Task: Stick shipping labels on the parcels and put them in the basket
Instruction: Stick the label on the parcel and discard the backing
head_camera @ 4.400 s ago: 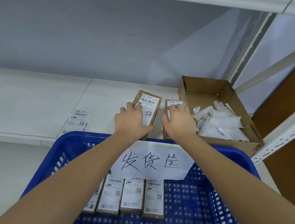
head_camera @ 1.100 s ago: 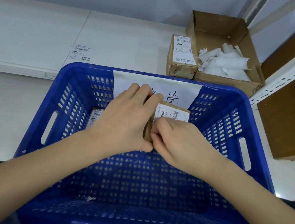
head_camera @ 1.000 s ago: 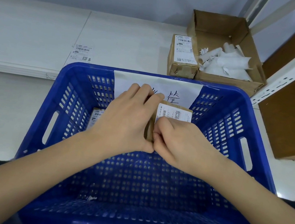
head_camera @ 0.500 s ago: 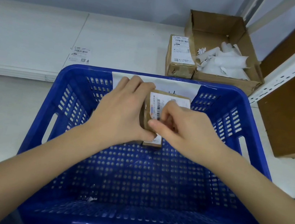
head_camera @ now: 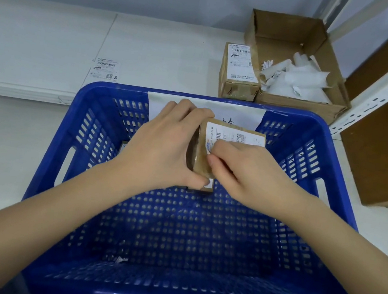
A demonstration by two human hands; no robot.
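Both hands work inside the blue basket (head_camera: 334,166), over its far half. The left hand (head_camera: 162,150) curls around the left side of a brown labelled parcel (head_camera: 229,133), fingers reaching over the far edge and the thumb pressing at the near left corner. The right hand (head_camera: 244,171) grips the same parcel from the right and near side, its thumb and fingertips pinching the near edge beside the white shipping label (head_camera: 236,136) stuck on top. The parcel sits tilted, label up, above other labelled parcels (head_camera: 123,148) that lie on the basket floor and are mostly hidden under the hands; whether it rests on them cannot be told.

A white paper sign (head_camera: 247,115) with handwritten characters hangs on the inside of the far wall of the basket, partly covered by the left fingers.

Beyond the basket, on the white shelf (head_camera: 164,50), a second labelled parcel (head_camera: 239,72) stands just beside an open cardboard box (head_camera: 291,33) at the far right, touching its left wall. The box holds crumpled white backing papers (head_camera: 299,80). A loose shipping label (head_camera: 104,69) lies flat on the shelf to the far left of the basket, well apart from the parcel.
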